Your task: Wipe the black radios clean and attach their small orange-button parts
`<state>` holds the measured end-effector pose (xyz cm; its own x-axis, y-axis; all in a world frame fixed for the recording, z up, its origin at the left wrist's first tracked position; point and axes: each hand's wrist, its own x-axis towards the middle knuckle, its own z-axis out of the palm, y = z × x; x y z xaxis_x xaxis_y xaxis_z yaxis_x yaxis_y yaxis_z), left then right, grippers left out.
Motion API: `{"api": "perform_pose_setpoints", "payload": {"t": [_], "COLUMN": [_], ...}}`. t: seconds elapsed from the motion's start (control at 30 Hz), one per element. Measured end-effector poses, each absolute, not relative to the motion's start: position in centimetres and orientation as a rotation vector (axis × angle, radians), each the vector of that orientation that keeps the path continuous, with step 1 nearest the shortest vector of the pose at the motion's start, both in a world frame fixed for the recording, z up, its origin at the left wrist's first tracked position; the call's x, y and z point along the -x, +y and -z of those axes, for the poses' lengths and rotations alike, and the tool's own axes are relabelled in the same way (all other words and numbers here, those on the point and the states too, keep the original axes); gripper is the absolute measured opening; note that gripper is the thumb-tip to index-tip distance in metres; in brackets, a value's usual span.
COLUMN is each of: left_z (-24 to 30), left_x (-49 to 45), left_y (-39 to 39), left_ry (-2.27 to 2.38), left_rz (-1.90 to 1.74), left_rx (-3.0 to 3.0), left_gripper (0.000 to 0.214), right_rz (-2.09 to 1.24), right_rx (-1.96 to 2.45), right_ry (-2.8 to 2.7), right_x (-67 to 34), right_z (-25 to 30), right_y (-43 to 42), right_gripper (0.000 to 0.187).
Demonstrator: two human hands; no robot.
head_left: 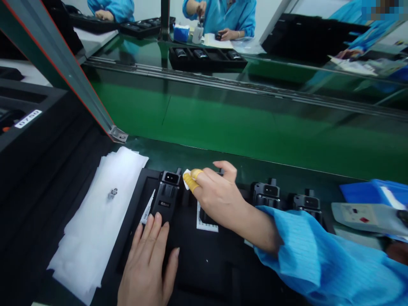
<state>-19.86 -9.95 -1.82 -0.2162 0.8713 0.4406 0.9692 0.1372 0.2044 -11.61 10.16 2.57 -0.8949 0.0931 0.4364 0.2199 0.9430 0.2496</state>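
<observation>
A black handheld device point(166, 199) with a "Riton" label, a small dark window at its top and a stubby knob lies in a black foam tray point(191, 263). My left hand point(146, 259) rests on its lower end, fingers stretched out flat. Just right of the device's top, my right hand point(219, 193) wears yellow finger cots and pinches a small white wipe point(187, 178). Beneath that hand another device is mostly hidden, with a white printed label sheet point(207, 224) beside it. A white paper slip point(148, 208) sticks out left of the first device.
White plastic bags point(102, 212) lie stacked at left, beside a black case point(41, 110). Two more devices point(267, 194) sit further right in the tray. A clear bottle point(366, 216) lies at far right. Behind a green partition point(223, 119), people in blue work.
</observation>
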Motion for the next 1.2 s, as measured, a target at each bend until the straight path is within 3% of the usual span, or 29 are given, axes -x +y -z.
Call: {"api": "perform_pose_setpoints", "payload": {"t": [0.27, 0.5, 0.77, 0.9, 1.2], "left_z": [1.3, 1.5, 1.5, 1.6, 0.7], "left_x": [19.5, 19.5, 19.4, 19.3, 20.0], "left_y": [-10.0, -10.3, -10.2, -10.2, -9.7], "left_ry": [-2.263, -2.312, -2.3, -2.293, -2.411], "left_rz": [0.705, 0.717, 0.739, 0.728, 0.812], "left_rx": [1.803, 1.801, 1.766, 1.763, 1.659], "left_gripper": [0.032, 0.038, 0.036, 0.037, 0.047], "right_rz": [0.22, 0.226, 0.32, 0.309, 0.02], "right_rx": [0.064, -0.045, 0.049, 0.19, 0.539], "right_ry": [-2.647, -2.608, -2.675, -2.718, -2.661], "right_x": [11.3, 13.2, 10.8, 8.6, -1.7], "right_z": [-2.3, -1.4, -1.8, -2.7, -2.6], "right_y": [6.5, 5.1, 5.0, 4.5, 1.6], "right_gripper": [0.027, 0.034, 0.028, 0.034, 0.031]}}
